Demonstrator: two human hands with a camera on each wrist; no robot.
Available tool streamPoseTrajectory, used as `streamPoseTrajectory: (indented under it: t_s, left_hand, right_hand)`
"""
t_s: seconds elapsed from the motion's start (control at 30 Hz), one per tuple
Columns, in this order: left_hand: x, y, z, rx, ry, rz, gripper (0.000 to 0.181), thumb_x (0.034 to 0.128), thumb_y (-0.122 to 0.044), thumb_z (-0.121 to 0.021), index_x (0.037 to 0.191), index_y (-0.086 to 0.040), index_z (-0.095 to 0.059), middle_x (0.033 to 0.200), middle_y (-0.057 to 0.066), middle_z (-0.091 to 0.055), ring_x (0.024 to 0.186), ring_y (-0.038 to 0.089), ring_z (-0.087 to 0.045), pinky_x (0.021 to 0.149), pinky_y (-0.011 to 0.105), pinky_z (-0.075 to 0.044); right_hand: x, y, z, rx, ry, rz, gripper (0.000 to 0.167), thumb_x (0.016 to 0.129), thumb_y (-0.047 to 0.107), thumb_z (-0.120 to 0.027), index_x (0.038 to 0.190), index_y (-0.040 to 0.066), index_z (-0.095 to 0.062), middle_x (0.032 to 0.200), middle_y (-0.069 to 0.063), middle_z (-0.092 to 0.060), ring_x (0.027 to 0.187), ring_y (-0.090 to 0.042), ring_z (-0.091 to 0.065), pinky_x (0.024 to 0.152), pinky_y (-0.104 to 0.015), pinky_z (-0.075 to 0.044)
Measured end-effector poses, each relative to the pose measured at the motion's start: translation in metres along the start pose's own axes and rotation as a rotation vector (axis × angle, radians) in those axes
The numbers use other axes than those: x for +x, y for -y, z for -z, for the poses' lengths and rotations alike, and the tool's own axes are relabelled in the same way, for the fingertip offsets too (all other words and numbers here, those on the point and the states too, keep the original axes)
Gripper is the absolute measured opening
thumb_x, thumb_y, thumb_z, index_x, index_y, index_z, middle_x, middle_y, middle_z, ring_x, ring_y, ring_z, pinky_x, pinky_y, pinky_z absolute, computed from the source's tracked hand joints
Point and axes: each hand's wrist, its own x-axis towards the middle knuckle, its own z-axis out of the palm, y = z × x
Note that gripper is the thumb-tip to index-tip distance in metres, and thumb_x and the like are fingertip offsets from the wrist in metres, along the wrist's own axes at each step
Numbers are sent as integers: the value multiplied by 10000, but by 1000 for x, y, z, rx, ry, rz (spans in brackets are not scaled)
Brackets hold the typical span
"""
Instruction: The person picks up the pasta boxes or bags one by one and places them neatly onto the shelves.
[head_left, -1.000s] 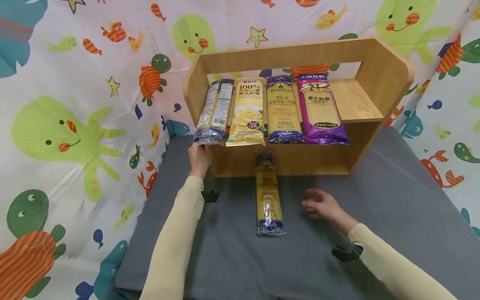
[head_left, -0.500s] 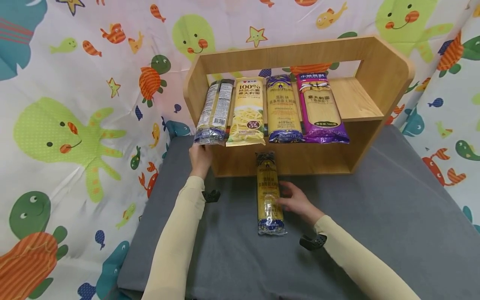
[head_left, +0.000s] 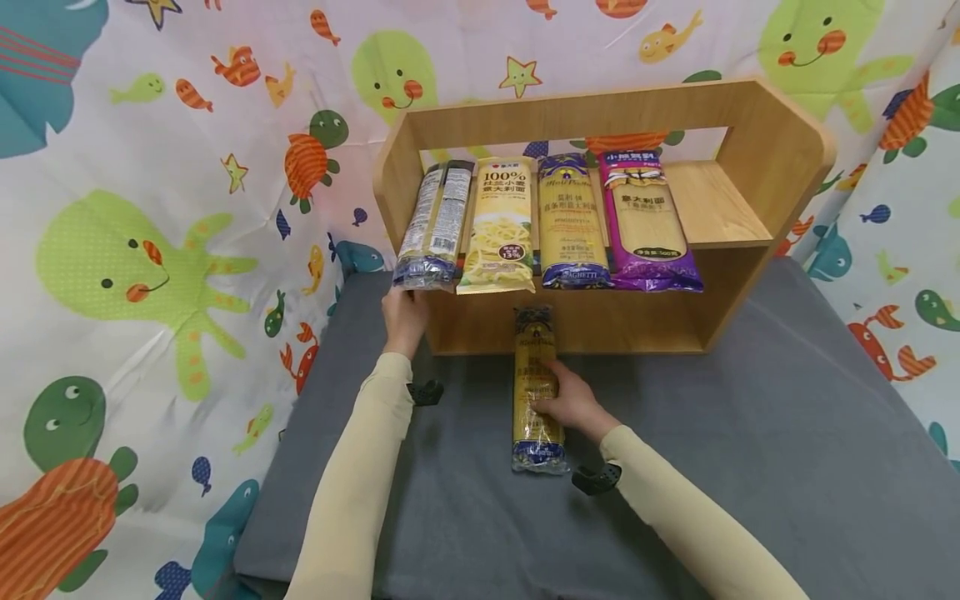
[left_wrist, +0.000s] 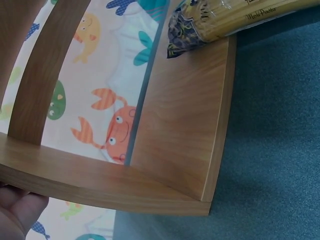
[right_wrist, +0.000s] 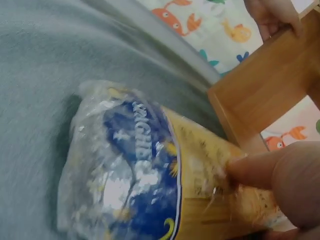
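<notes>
My left hand (head_left: 405, 320) grips the left side panel of a small wooden shelf (head_left: 630, 327); in the left wrist view only some of its fingers (left_wrist: 25, 212) show under the panel's edge. My right hand (head_left: 576, 403) holds a yellow spaghetti pack (head_left: 537, 427) around its middle from the right side, the thumb (right_wrist: 260, 170) lying across the clear wrapper. The pack's far end reaches over the shelf's bottom board, and its blue, crinkled near end lies toward me on the grey cloth. Fingers on the pack's far side are mostly hidden.
Along the upper board lie a grey-labelled pack (head_left: 435, 221), a cream noodle pack (head_left: 498, 225), another yellow spaghetti pack (head_left: 573, 221) and a purple pasta pack (head_left: 648, 221). Their near ends overhang the board. Grey cloth (head_left: 750, 433) covers the table; a sea-animal curtain (head_left: 187, 150) hangs behind and beside it.
My right hand has come in leftward from beside the spaghetti pack and now holds it. The left hand stays on the shelf's side. The pack itself has hardly moved.
</notes>
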Motion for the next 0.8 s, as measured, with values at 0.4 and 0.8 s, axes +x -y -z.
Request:
streamPoseTrajectory:
  t_s: [0.4, 0.8]
  left_hand:
    - [2, 2, -2, 0, 8, -18, 350, 1099, -225, -433, 1267, -7, -650, 1079, 245, -721, 832, 381, -674, 711, 489, -507]
    - [2, 3, 0, -7, 1, -16, 347, 1099, -238, -437, 1280, -28, -646, 1074, 229, -726, 824, 368, -681, 696, 473, -505]
  right_hand:
    - [-12, -6, -1, 77, -31, -18, 844, 780, 46, -809, 1533, 73, -427, 1403, -282, -556, 1088, -346, -598, 897, -490, -521]
    - [-61, -36, 13, 416, -6, -12, 769, 815, -102, -720, 1518, -25, -418, 1323, -355, -602, 980, -267, -677, 705, -300, -546]
